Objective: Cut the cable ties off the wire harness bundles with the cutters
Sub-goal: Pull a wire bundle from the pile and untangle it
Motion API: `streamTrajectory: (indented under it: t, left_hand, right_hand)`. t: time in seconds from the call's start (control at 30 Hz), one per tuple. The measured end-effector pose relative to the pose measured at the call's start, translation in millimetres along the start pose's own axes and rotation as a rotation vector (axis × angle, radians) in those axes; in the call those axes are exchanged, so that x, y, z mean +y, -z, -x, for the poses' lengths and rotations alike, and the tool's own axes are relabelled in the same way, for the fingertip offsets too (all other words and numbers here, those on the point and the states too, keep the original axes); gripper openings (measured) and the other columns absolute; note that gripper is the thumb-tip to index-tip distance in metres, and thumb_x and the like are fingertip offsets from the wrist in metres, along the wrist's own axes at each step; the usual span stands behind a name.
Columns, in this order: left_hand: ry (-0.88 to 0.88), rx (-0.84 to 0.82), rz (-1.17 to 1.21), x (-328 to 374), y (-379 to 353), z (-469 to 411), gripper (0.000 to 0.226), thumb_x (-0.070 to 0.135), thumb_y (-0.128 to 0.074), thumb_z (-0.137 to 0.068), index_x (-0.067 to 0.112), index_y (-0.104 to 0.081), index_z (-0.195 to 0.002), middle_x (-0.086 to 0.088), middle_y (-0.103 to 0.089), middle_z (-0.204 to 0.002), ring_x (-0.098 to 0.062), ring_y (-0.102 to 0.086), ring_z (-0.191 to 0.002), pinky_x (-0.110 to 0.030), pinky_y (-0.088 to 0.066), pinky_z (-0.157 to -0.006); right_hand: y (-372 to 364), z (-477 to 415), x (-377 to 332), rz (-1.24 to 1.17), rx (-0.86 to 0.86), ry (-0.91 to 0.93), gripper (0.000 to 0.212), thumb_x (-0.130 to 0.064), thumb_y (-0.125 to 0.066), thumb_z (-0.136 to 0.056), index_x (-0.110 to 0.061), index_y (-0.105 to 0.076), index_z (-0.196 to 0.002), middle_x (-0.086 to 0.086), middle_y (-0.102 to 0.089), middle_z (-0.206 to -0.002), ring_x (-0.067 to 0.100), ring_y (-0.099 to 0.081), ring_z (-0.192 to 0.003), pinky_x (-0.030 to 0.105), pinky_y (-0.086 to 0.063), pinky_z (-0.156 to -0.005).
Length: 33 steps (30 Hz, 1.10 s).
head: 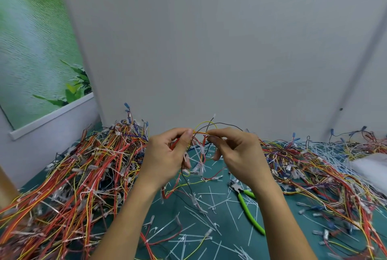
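Note:
A small wire harness bundle (200, 156) of red, yellow and black wires with clear terminals hangs between both hands above the table. My left hand (167, 155) pinches its upper part between thumb and fingers. My right hand (234, 150) pinches the same wires just to the right, fingers curled. The cutters (247, 203), with green handles, lie on the green mat (222, 224) under my right forearm; neither hand touches them.
A large heap of harness bundles (79, 178) fills the left side of the table. Another spread of wires (326, 176) covers the right. Several cut white cable ties (211, 201) litter the mat. A grey wall stands close behind.

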State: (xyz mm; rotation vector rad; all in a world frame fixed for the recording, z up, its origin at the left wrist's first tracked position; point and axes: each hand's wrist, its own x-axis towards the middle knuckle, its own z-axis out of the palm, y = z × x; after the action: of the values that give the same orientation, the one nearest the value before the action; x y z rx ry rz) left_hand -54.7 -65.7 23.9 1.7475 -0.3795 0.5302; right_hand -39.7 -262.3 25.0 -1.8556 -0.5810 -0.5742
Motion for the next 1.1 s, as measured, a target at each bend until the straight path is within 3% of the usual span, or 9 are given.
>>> streamTrajectory:
  t: [0.07, 0.23, 0.37, 0.53, 0.63, 0.7, 0.8, 0.97, 1.1]
  left_hand:
    - [0.003, -0.004, -0.023, 0, 0, 0, 0.02, 0.04, -0.06, -0.097, 0.026, -0.074, -0.097, -0.005, -0.068, -0.058, -0.021, -0.066, -0.044, -0.03, -0.054, -0.045]
    - [-0.017, -0.001, -0.114, 0, 0, 1, 0.024, 0.041, -0.055, -0.099, 0.023, -0.071, -0.094, -0.005, -0.065, -0.057, -0.015, -0.067, -0.045, -0.031, -0.055, -0.045]
    - [-0.032, 0.011, -0.165, -3, -1, 1, 0.028, 0.043, -0.051, -0.1, 0.022, -0.069, -0.093, -0.005, -0.064, -0.063, -0.013, -0.067, -0.045, -0.047, -0.055, -0.044]
    - [0.012, -0.033, -0.082, -5, -4, -1, 0.027, 0.051, -0.054, -0.095, 0.028, -0.067, -0.092, -0.004, -0.067, -0.067, -0.022, -0.071, -0.055, -0.053, -0.059, -0.054]
    - [0.039, -0.145, -0.043, -2, -10, 0, 0.034, 0.061, -0.058, -0.092, 0.029, -0.07, -0.095, 0.0, -0.072, -0.075, -0.015, -0.071, -0.064, -0.038, -0.061, -0.066]
    - [-0.01, -0.141, -0.086, 0, -18, 4, 0.028, 0.054, -0.059, -0.093, 0.029, -0.071, -0.092, 0.004, -0.071, -0.074, -0.006, -0.065, -0.062, -0.027, -0.053, -0.063]
    - [-0.044, -0.092, -0.1, 4, -27, 7, 0.025, 0.046, -0.057, -0.098, 0.026, -0.072, -0.096, 0.003, -0.071, -0.079, -0.012, -0.064, -0.07, -0.035, -0.055, -0.066]
    - [-0.065, 0.068, 0.027, 6, -19, 2, 0.019, 0.033, -0.056, -0.101, 0.023, -0.071, -0.098, 0.007, -0.073, -0.089, -0.012, -0.069, -0.085, -0.025, -0.055, -0.076]
    - [-0.052, 0.09, 0.138, 7, -10, -2, 0.022, 0.032, -0.053, -0.101, 0.023, -0.073, -0.096, 0.005, -0.075, -0.094, -0.011, -0.071, -0.091, -0.021, -0.054, -0.082]
  right_hand:
    - [1, 0, 0, 0.016, 0.004, 0.01, 0.015, -0.007, -0.073, -0.095, -0.014, -0.081, -0.105, -0.009, -0.07, -0.066, 0.013, -0.068, -0.054, 0.01, -0.04, -0.052]
    - [1, 0, 1, 0.04, 0.011, 0.032, 0.014, -0.008, -0.073, -0.095, -0.015, -0.081, -0.104, -0.009, -0.07, -0.067, 0.013, -0.069, -0.056, 0.009, -0.04, -0.052]
    - [-1, 0, 0, 0.034, 0.017, 0.041, 0.014, -0.007, -0.074, -0.094, -0.015, -0.081, -0.103, -0.012, -0.071, -0.07, 0.011, -0.07, -0.057, 0.008, -0.039, -0.053]
    - [0, -1, 1, 0.046, 0.07, 0.068, 0.016, -0.005, -0.074, -0.094, -0.016, -0.081, -0.102, -0.012, -0.074, -0.074, 0.01, -0.072, -0.063, 0.016, -0.049, -0.058]
    - [2, -2, 2, 0.071, 0.081, 0.097, 0.019, -0.001, -0.074, -0.092, -0.016, -0.081, -0.101, -0.011, -0.077, -0.084, 0.006, -0.074, -0.073, 0.02, -0.056, -0.068]
    - [4, -3, 3, 0.068, 0.058, 0.135, 0.022, 0.001, -0.074, -0.09, -0.017, -0.081, -0.1, -0.011, -0.078, -0.093, 0.005, -0.074, -0.083, 0.023, -0.058, -0.076]
    - [9, -4, 5, 0.043, 0.033, 0.181, 0.027, -0.004, -0.073, -0.092, -0.029, -0.078, -0.1, -0.012, -0.075, -0.11, 0.009, -0.072, -0.1, 0.028, -0.057, -0.085]
    - [27, -6, 14, -0.101, 0.06, 0.072, 0.016, -0.027, -0.072, -0.097, -0.034, -0.072, -0.111, -0.003, -0.063, -0.131, 0.021, -0.07, -0.11, 0.044, -0.059, -0.088]
    - [29, -5, 12, -0.24, 0.052, 0.032, 0.036, -0.039, -0.07, -0.094, -0.026, -0.061, -0.126, -0.006, -0.062, -0.137, 0.021, -0.068, -0.121, 0.042, -0.056, -0.098]
